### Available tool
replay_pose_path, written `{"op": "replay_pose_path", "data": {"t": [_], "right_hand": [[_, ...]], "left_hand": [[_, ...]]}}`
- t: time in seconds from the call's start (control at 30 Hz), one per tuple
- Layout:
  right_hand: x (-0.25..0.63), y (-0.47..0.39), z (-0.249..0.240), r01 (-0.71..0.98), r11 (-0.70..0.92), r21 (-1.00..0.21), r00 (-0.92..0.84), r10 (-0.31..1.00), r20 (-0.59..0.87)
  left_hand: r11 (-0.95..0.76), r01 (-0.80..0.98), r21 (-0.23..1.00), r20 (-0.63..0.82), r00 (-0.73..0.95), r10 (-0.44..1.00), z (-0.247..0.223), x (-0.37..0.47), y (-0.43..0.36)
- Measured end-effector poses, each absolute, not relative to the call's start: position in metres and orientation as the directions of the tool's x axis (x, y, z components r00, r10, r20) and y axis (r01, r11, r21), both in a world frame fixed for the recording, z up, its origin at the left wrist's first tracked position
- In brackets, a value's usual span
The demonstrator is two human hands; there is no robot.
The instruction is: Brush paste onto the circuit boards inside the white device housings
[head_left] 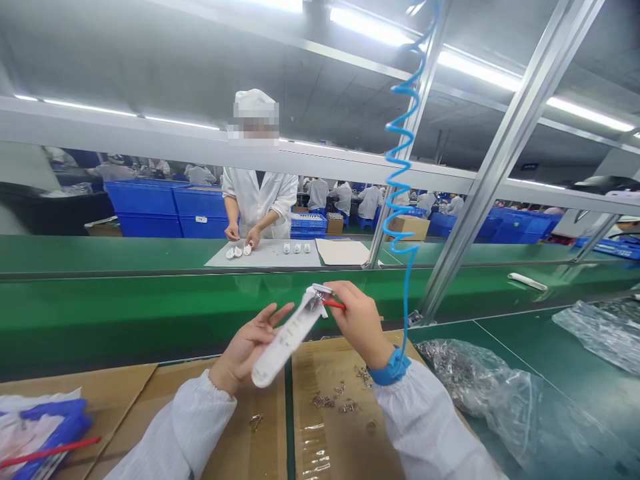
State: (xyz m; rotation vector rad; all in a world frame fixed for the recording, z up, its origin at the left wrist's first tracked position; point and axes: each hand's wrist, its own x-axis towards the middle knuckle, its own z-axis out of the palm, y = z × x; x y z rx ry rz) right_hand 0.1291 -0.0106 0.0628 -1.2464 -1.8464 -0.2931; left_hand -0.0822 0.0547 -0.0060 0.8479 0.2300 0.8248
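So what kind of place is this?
Probably a factory. There's a long green belt running past, someone in a white coat and cap working across it, and little metal parts in piles beside the hands holding a white plastic piece.

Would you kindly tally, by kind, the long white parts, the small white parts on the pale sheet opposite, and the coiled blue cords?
Long white parts: 2
Small white parts: 6
Coiled blue cord: 1
Total: 9

Open space spans the green belt [125,313] left of the hands; a coiled blue cord [400,180] and slanted metal post [493,160] obstruct the right.
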Motion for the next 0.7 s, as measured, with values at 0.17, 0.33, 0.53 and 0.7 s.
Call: {"op": "replay_pose_path", "data": {"t": [0.17, 0.33, 0.53, 0.7], "right_hand": [[0.123, -0.016, 0.064, 0.889, 0.443, -0.111, -0.200, 0.596, 0.777], [0.116, -0.019, 0.063, 0.879, 0.426, -0.213, -0.123, 0.634, 0.763], [0.112, -0.026, 0.060, 0.744, 0.332, -0.579, 0.058, 0.832, 0.552], [0.117, -0.035, 0.055, 0.669, 0.327, -0.667, 0.129, 0.833, 0.538]], "left_hand": [[0.438, -0.267, 0.859, -0.012, 0.843, 0.538, 0.015, -0.070, 0.039], [0.268, -0.147, 0.952, -0.083, 0.719, 0.690, 0.034, -0.047, 0.011], [-0.022, -0.287, 0.958, 0.104, 0.274, 0.956, 0.026, -0.034, 0.013], [-0.092, -0.137, 0.986, 0.116, 0.182, 0.976, 0.016, -0.036, 0.009]]}}
